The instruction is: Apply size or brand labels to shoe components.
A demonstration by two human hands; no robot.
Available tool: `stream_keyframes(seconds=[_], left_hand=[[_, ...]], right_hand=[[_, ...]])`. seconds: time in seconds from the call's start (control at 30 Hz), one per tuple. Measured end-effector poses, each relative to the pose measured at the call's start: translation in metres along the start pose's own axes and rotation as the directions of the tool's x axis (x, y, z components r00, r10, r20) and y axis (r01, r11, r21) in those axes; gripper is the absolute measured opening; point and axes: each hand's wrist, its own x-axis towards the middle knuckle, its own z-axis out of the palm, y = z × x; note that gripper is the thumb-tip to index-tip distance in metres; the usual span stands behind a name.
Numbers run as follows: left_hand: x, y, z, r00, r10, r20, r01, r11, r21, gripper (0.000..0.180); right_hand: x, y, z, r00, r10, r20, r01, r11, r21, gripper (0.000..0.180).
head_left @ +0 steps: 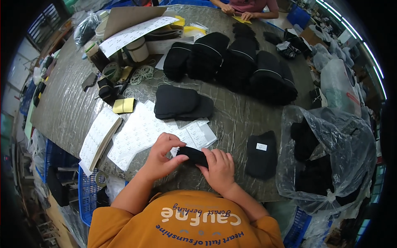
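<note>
Near the table's front edge, both my hands hold a small dark piece of black fabric (194, 156), seen edge-on. My left hand (162, 155) pinches its left end between thumb and fingers. At its other end my right hand (219, 167) is closed, thumb beneath and fingers on top. Just beyond lie white printed label sheets (142, 136) and a stack of flat black fabric pieces (175, 102) with rounded ends. Right of my right hand, a similar black piece (261, 163) lies flat, bearing a small white label (261, 146).
Several tied black bundles (206, 51) stand farther back. At right sits a clear plastic bag (331, 186) with black pieces inside. Left are a thick label booklet (97, 138), a yellow pad (124, 106), rubber bands (142, 74) and containers (137, 49). Another person's hands (247, 16) work across the table.
</note>
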Motion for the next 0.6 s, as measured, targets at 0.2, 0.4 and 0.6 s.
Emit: stream_keyframes(seconds=[0.2, 0.4, 0.6], left_hand=[[0.002, 0.005, 0.002, 0.998, 0.044, 0.035, -0.051, 0.972, 0.229, 0.012], [-0.011, -0.008, -0.012, 0.974, -0.218, -0.057, 0.216, 0.976, -0.027, 0.007], [-0.009, -0.011, -0.006, 0.879, -0.477, 0.028, 0.454, 0.816, -0.357, 0.008]], right_hand=[[0.001, -0.002, 0.000, 0.999, -0.006, 0.033, 0.004, 0.999, 0.053, 0.051], [0.006, -0.003, -0.006, 1.000, -0.012, 0.018, 0.010, 0.994, 0.106, 0.047], [0.006, -0.002, -0.001, 1.000, -0.002, 0.014, 0.000, 0.990, 0.144, 0.045]])
